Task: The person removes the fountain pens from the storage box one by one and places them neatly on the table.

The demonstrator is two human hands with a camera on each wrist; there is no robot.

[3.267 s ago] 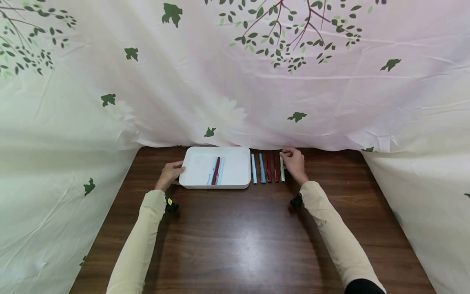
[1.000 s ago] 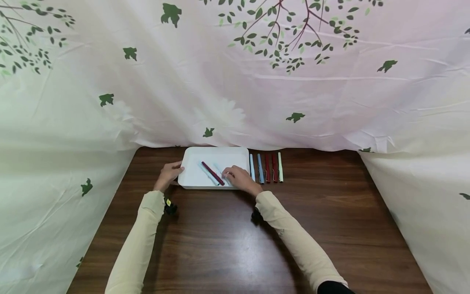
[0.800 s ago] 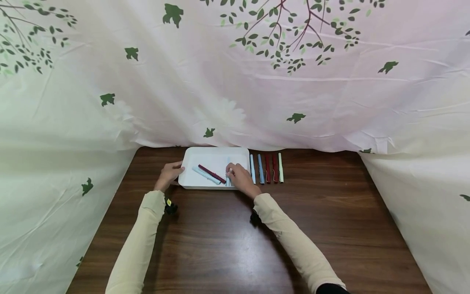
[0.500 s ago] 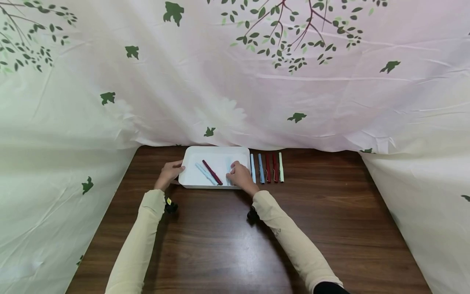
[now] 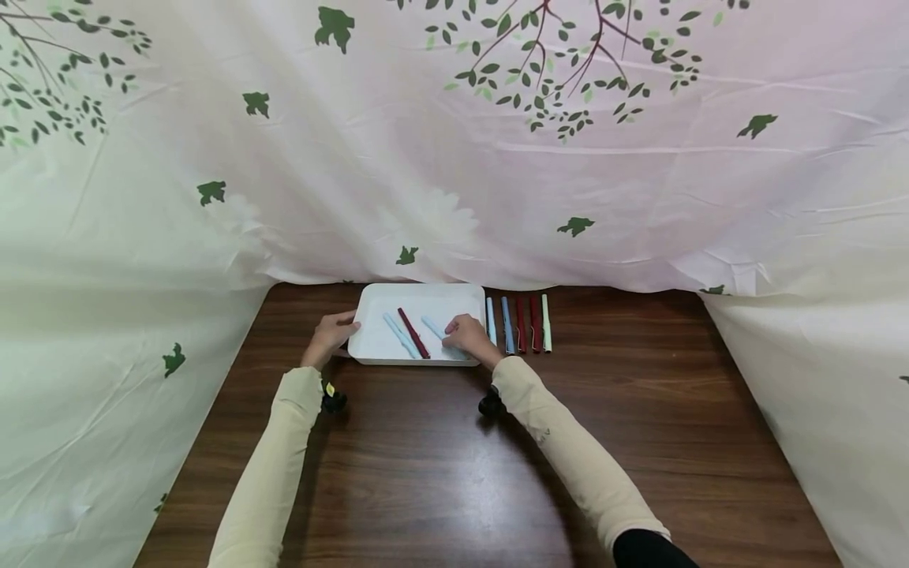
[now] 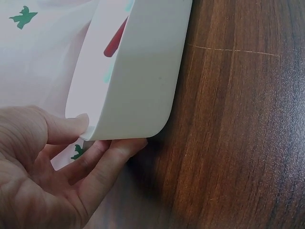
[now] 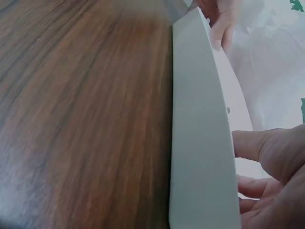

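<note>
Inside the shallow white rectangular tray, by the right hand, we noted a slim pale-blue pen, presumably light, stiff, slippery, best pinched mid-barrel. Left fingers clamped the tray's end; right fingers' hold, we couldn't tell.

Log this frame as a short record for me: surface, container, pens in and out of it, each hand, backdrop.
surface: dark wood-grain table
container: white tray
pens in tray: left light blue pen, dark red pen, right light blue pen
pens beside tray, left to right: pale blue pen, darker blue pen, two red pens, pale green pen
left hand: grips tray's left end, thumb at rim
right hand: over right light blue pen's near end; grip hidden
backdrop: pale printed cloth
</note>
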